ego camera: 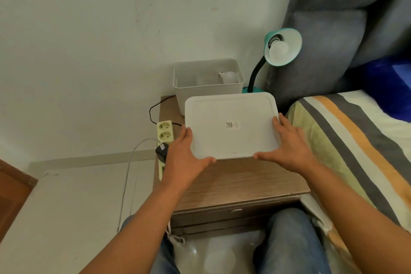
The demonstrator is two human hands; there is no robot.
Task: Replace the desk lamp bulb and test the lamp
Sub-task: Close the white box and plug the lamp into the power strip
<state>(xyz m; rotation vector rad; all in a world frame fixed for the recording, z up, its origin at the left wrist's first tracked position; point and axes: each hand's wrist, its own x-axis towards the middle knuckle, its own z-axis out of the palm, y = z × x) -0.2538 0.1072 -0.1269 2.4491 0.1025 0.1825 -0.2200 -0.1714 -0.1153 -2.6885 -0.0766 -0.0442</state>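
Observation:
A teal desk lamp point(282, 45) with a black gooseneck stands at the back right of the nightstand, a white bulb point(278, 50) screwed into its shade, unlit. An open white storage box point(208, 83) sits beside it with a spare bulb point(73, 77) lying inside. I hold the box's white lid point(231, 125) flat over the nightstand, in front of the box. My left hand point(185, 155) grips its left edge and near corner. My right hand point(289, 147) grips its right edge and near corner.
The wooden nightstand point(233, 182) has a drawer below. A power strip point(164, 140) with a black plug and cables hangs at its left side against the wall. A striped bed point(355, 140) and grey headboard lie to the right. A plastic bag rests between my knees.

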